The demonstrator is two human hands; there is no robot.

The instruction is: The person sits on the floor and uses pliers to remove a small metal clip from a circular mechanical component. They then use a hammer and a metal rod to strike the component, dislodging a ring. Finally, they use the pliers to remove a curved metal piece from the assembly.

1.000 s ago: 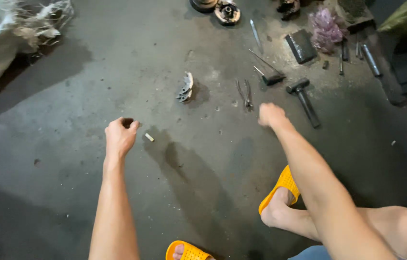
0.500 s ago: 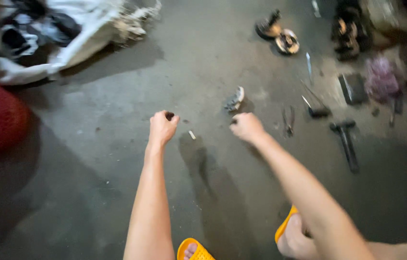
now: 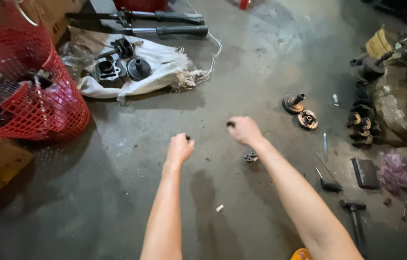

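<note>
Both arms stretched out over the grey concrete floor [image 3: 116, 202]. Left hand [image 3: 180, 148] is fisted around a small dark part [image 3: 188, 138]; right hand [image 3: 245, 130] pinches another small dark bit [image 3: 231, 124], hovering above a small toothed metal gear [image 3: 250, 157].

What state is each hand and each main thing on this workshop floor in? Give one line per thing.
Left hand: closed round a small dark part, raised over the floor.
Right hand: closed, pinching a small dark part.
Red basket: tipped, parts inside.
White sack: spread flat, engine parts resting on it.
Hammer: lying flat.
Small gear: lying under the right wrist.
</note>
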